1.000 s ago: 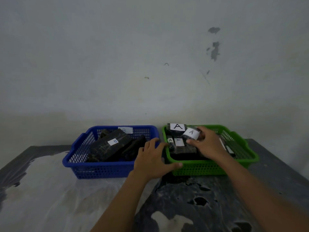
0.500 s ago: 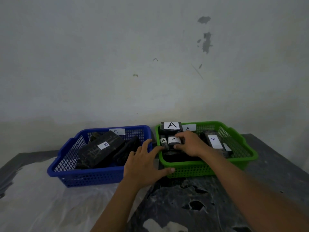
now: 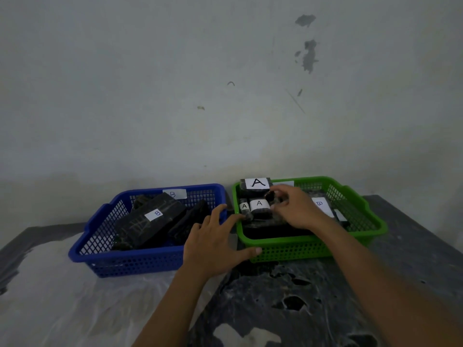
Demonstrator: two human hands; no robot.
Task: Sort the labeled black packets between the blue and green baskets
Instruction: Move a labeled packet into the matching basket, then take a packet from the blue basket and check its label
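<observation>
Right hand: The right hand (image 3: pixel 298 209) reached into the green basket (image 3: pixel 313 249), fingers curled down over the black packets at its middle; whether it pinched one could not be told. A second before, it had held a packet marked A above the pile; that packet now lay in the pile, so one piece looked sorted.

Left hand: The left hand (image 3: pixel 213 244) lay spread wide and held nothing, its fingers resting on the near rims where the two baskets met, much as a second earlier.

A packets: Three packets with white labels marked A (image 3: pixel 259 204) sat at the left and rear of the green basket, just beside the right hand's fingertips.

Stray B packet: A packet labelled B (image 3: pixel 320 205) lay in the green basket to the right of the hand, probably the next to move.

Blue basket: The blue basket (image 3: pixel 130 264) sat touching or just beside the green one, holding a large B-labelled packet (image 3: pixel 152 219) and other dark packets.

Surface: A dark, worn tabletop (image 3: pixel 288 304), with pale sheeting (image 3: pixel 75 296) over its left part.

Room: A plain, stained wall (image 3: pixel 225 96) stood close behind; the light was dim.
</observation>
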